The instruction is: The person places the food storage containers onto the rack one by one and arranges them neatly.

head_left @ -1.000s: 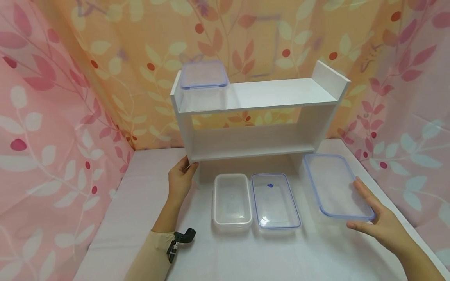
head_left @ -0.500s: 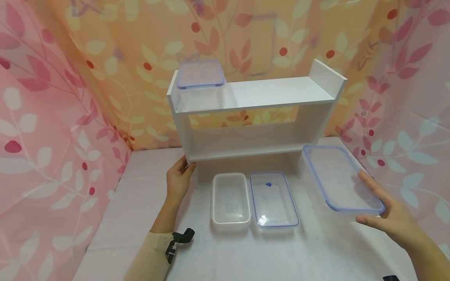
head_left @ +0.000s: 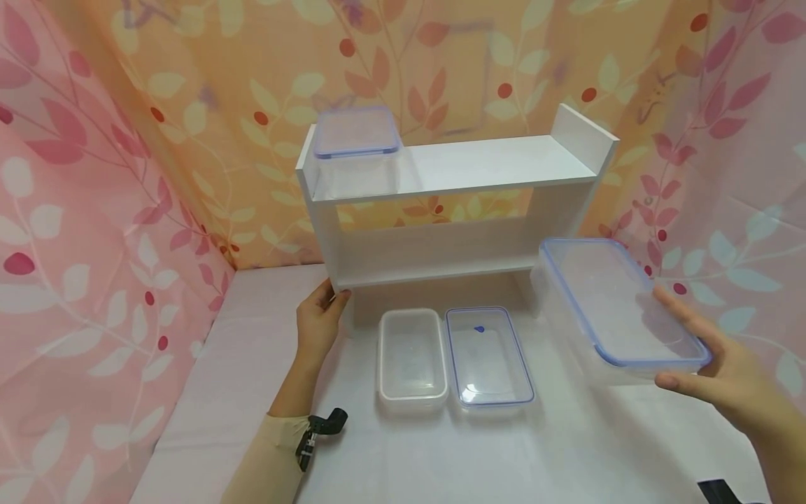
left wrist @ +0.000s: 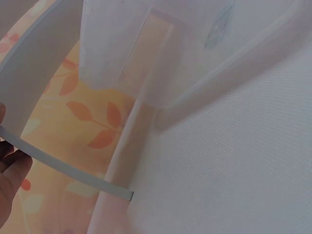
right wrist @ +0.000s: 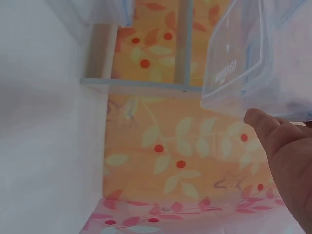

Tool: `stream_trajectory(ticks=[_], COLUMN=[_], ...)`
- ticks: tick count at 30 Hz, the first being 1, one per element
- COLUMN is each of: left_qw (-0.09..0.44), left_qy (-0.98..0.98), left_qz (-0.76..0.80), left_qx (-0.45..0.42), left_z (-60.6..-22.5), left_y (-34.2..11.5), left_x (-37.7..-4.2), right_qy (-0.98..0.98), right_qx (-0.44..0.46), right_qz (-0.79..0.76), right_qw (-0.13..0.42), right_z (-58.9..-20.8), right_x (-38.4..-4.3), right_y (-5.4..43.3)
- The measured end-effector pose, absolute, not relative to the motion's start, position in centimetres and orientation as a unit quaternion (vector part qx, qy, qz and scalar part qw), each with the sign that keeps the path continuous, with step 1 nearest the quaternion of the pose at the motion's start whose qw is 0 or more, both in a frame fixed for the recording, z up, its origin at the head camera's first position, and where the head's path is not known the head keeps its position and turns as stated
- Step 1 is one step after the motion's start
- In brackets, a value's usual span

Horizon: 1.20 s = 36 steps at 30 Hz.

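My right hand point(head_left: 724, 364) grips the near right corner of a clear food container with a blue-rimmed lid point(head_left: 630, 301), thumb at the near side and fingers along the lid's right edge. The container is lifted off the table, its shadow falling below it. In the right wrist view the thumb presses against the clear container point(right wrist: 234, 73). My left hand point(head_left: 317, 318) pinches the left side panel of a white two-tier shelf point(head_left: 434, 252) low down. In the left wrist view, the fingers point(left wrist: 17, 168) curl at that panel's edge.
A white-rimmed container point(head_left: 412, 357) and a blue-rimmed container point(head_left: 490, 357) stand side by side on the white-covered table point(head_left: 403, 462) before the shelf. Another lidded container point(head_left: 357, 154) sits at the top shelf's left end. Patterned curtains point(head_left: 466, 63) enclose the back and sides.
My right hand has raised the container and carried it a little to the right. The left hand stays at the shelf panel, and the view has shifted slightly.
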<state>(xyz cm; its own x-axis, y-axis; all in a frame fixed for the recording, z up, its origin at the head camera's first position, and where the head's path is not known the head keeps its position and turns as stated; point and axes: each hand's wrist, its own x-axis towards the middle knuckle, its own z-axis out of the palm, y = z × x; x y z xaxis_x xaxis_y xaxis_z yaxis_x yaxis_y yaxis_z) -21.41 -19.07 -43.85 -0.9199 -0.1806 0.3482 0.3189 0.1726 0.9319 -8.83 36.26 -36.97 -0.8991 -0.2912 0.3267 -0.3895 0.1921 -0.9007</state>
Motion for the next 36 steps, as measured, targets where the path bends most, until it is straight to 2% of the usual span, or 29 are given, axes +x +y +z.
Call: stream_trajectory(ticks=[8, 16, 23, 29, 36], left_qw=[0.194, 0.188, 0.187, 0.189, 0.191], left_qy=[-0.747, -0.747, -0.745, -0.743, -0.743], left_qz=[-0.635, -0.637, -0.640, -0.641, -0.641], left_qx=[-0.038, -0.034, -0.039, -0.038, -0.039], left_z=[-43.8, -43.8, -43.7, -43.8, -43.8], left_y=[-19.1, -19.1, -19.1, -19.1, -19.1], left_x=[-21.4, -21.3, -21.4, -21.4, -21.4], right_qy=[-0.752, -0.759, -0.751, -0.813, -0.794], right_qx=[0.225, 0.244, 0.235, 0.214, 0.244], right_qz=[0.617, 0.594, 0.610, 0.537, 0.555], right_qw=[0.050, 0.105, 0.093, 0.073, 0.051], right_z=[-34.8, -32.9, -31.3, -30.1, -27.1], right_x=[-8.8, -9.6, -10.4, -11.3, -12.1], right_y=[36.3, 36.4, 37.3, 39.2, 38.6])
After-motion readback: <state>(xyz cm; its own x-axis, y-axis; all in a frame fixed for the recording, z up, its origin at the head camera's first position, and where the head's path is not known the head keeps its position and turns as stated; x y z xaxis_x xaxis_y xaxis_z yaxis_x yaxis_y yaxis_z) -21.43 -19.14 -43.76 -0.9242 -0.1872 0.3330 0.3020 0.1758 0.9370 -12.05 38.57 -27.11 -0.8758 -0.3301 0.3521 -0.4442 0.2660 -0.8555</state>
